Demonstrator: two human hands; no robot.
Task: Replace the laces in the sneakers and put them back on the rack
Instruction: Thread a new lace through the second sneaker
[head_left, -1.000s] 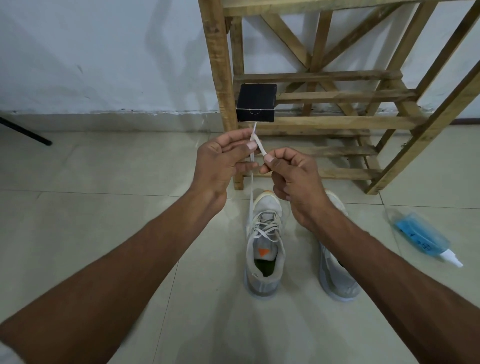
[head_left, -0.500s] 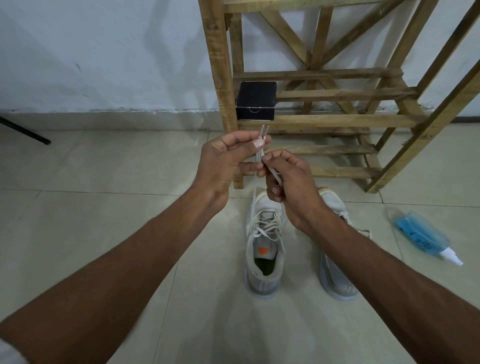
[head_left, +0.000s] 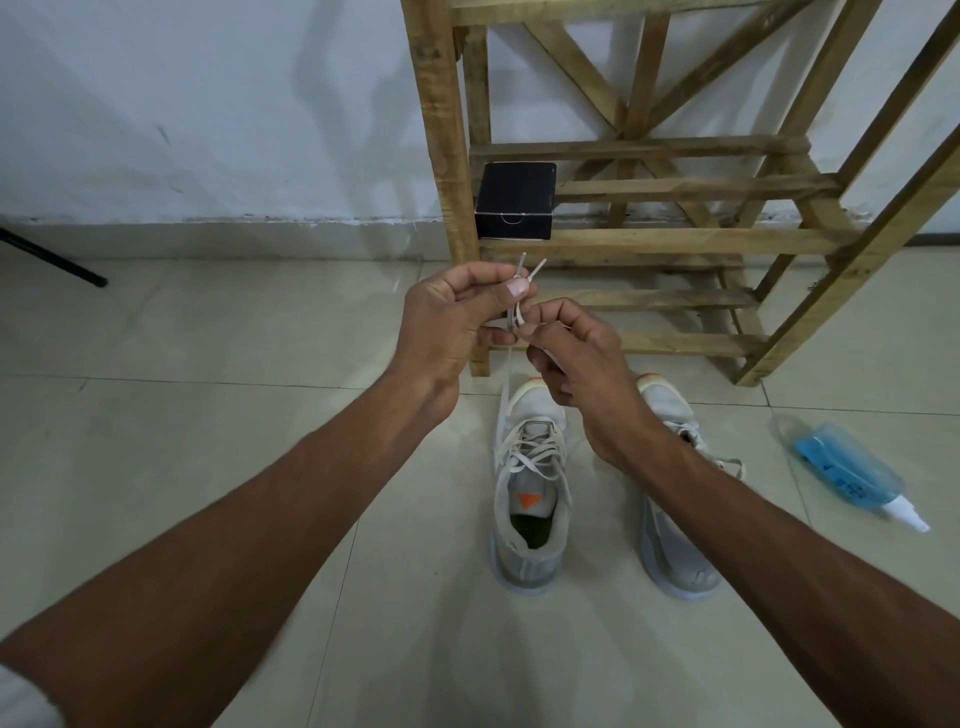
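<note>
Head view: left hand (head_left: 457, 312) pinched both white lace (head_left: 521, 265) tips under the thumb, with the tips sticking up. Right hand (head_left: 576, 364) pinched the same lace just below, hands touching. The lace ran down to the left sneaker (head_left: 530, 499) on the floor (head_left: 208, 415), right sneaker (head_left: 675, 535) beside it, toes near the wooden rack (head_left: 649, 241). Open tiles lay left; spray bottle (head_left: 847, 473) right.

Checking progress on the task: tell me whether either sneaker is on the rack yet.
No: the sneaker with the orange tag and the other sneaker stand on the tiled floor before the wooden rack.
</note>
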